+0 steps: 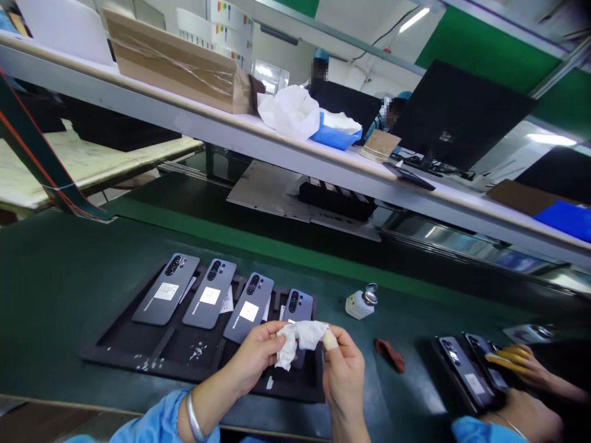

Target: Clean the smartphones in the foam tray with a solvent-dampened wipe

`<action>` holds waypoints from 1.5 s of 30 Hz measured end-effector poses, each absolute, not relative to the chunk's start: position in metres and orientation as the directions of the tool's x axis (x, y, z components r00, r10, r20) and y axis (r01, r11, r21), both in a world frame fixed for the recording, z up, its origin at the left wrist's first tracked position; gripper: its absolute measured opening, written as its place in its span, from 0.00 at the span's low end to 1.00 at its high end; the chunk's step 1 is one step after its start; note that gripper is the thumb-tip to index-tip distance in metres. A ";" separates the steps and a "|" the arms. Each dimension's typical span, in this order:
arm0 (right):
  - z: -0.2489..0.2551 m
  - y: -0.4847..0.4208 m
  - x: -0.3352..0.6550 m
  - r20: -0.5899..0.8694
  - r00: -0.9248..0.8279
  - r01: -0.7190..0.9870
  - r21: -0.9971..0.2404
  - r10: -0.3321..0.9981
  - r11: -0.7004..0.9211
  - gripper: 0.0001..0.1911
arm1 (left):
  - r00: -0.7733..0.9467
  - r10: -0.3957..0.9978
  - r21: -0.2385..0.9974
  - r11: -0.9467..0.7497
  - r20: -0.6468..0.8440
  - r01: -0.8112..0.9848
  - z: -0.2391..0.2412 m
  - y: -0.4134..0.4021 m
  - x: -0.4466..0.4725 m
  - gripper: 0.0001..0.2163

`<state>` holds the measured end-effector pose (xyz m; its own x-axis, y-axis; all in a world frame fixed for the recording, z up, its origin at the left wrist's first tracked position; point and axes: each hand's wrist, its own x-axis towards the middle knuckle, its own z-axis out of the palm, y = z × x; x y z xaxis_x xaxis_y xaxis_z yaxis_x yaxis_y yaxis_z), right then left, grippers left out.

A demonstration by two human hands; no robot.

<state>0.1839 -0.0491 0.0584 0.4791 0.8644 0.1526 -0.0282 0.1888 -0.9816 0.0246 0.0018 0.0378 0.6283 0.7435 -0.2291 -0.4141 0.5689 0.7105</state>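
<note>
Both my hands hold a crumpled white cloth [298, 342] between them, just above a black foam tray [138, 354]. My left hand [256, 357] pinches its left end; my right hand [344, 369], with a pale cot on one finger, pinches its right end. Several grey phones lie face down in the tray, each with a white sticker on its back. The nearest phone [298, 306] lies right behind the cloth and is partly hidden by it.
A small white dispenser bottle [361, 303] stands on the green belt, with a dark red rag [390, 355] beside it. At the right, another person's hands [521, 363] with yellow finger cots rest on a second tray of phones [466, 369]. A shelf with boxes and monitors runs overhead.
</note>
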 end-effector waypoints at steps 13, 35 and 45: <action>0.113 -0.062 0.171 -0.011 0.098 0.411 -0.910 0.995 -0.050 0.19 | 0.668 0.724 0.672 0.581 -0.170 -0.459 0.043 -0.003 0.015 0.27; 0.097 -0.057 0.174 -0.050 0.035 -0.163 -0.986 0.998 -0.044 0.19 | 0.706 0.687 0.631 0.627 -0.172 -0.457 0.038 -0.009 0.002 0.23; 0.100 -0.055 0.153 -0.158 0.078 -0.478 -0.872 0.984 -0.102 0.20 | 0.730 0.650 0.515 0.708 -0.209 -0.483 0.032 -0.010 0.002 0.27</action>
